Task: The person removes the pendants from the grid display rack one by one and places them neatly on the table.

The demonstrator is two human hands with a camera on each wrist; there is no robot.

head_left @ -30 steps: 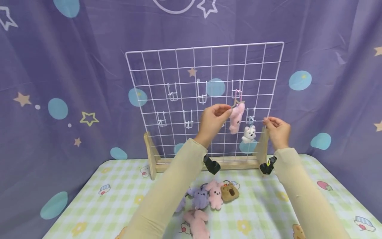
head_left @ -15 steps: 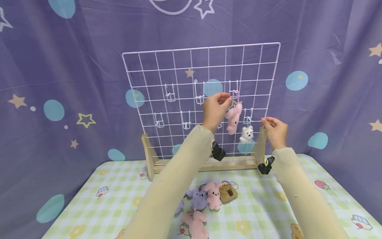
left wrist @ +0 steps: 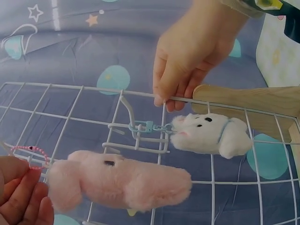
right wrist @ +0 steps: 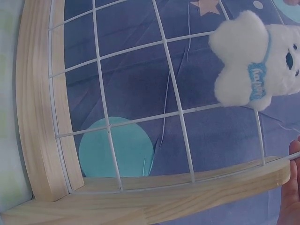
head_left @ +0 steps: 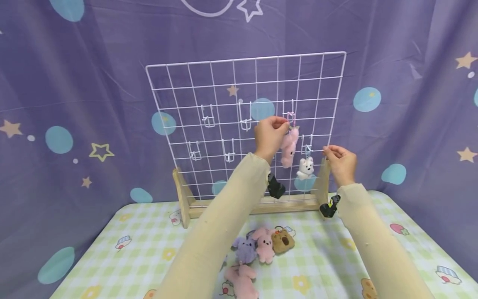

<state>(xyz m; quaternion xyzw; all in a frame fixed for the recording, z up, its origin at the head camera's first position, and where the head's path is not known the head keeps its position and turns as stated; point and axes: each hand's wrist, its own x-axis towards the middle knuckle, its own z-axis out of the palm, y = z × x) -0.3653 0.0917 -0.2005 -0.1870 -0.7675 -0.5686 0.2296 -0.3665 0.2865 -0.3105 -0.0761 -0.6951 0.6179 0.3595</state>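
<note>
A pink plush keychain [head_left: 289, 148] hangs by its pink bead chain [left wrist: 38, 157] from an upper-right hook [head_left: 288, 112] of the white wire grid rack [head_left: 256, 83]. At the plush's top, my left hand [head_left: 270, 136] pinches it by the chain; the exact contact is partly hidden. My right hand [head_left: 341, 162] grips the rack's right side wire between thumb and fingers. Between the hands, a white plush bear keychain [head_left: 306, 167] dangles by a blue clasp [left wrist: 149, 126] from a lower hook. It shows up close in the right wrist view, where the right fingers [right wrist: 291, 192] appear at the edge.
Wooden feet [head_left: 181, 197] and a crossbar support the rack. Several other hooks [head_left: 208, 118] are on the grid's left. On the checked tablecloth [head_left: 317, 265] lie a purple plush [head_left: 245, 249], pink plushes [head_left: 265, 246] and a brown plush bear [head_left: 282, 241].
My left hand has risen slightly toward the hook and turned at the pink plush's top. The head view has shifted a little to the right. My right hand keeps gripping the rack's side.
</note>
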